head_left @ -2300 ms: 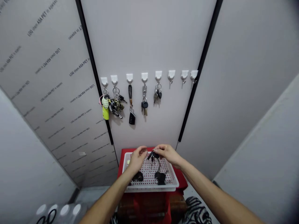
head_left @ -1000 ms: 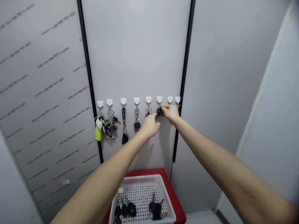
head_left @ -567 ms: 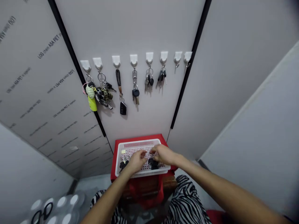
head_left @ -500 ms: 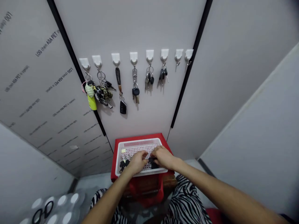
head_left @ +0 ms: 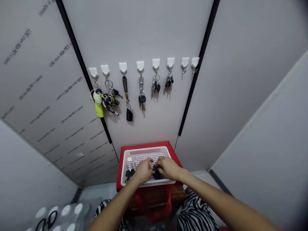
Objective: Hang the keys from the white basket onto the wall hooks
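Note:
Both my hands are inside a white plastic basket. My right hand has its fingers bent down and closed on a bunch of black-headed keys in the basket's right part. Close beside it, my left hand has curled fingers, with the thumb near the same keys. What lies between its fingertips is too small to make out. More black-headed keys lie at the basket's left end, partly hidden by my left wrist. A small pale yellow piece is in the far left corner.
The basket stands on a red box or bag. Several white hooks line the wall, most with keys such as a car key; the two rightmost hooks carry none. White-capped bottles and black-handled scissors are lower left.
The whole view has shifted slightly, so the wall and basket appear lower and further right. My hands have come a little closer together over the keys.

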Tool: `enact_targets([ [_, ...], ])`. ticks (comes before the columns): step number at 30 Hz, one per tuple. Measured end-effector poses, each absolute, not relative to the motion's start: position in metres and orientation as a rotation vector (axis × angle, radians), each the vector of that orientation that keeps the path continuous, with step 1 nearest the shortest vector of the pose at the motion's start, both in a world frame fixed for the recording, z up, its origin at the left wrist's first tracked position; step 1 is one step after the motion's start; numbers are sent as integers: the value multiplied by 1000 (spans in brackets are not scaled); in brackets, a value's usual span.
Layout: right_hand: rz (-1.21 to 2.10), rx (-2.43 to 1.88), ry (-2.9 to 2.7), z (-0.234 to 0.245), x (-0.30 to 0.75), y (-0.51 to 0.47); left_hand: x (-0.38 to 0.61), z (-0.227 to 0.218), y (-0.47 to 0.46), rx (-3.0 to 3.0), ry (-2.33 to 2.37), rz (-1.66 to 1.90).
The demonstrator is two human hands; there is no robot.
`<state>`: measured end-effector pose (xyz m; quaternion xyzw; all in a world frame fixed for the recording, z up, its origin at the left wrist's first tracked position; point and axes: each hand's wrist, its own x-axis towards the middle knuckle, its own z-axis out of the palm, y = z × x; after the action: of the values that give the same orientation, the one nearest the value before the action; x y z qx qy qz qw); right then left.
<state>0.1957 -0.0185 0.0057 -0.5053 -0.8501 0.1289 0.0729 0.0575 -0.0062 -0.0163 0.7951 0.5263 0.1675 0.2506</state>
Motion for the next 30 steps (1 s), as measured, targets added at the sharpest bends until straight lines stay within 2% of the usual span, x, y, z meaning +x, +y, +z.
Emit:
enact_targets([
  [7,692,-1316,-2058,16,193,-17,60,18,-2,2107,1207,821],
  [13,862,-1198,-1703,53,201,-7,70,61,14,1944,1108,1045],
  [24,588,-1110,-1468,166,238,28,109,159,23,2270,1012,1285],
  [30,475,-1042,-1237,230,255,49,132,217,27,2420,1080,1264],
])
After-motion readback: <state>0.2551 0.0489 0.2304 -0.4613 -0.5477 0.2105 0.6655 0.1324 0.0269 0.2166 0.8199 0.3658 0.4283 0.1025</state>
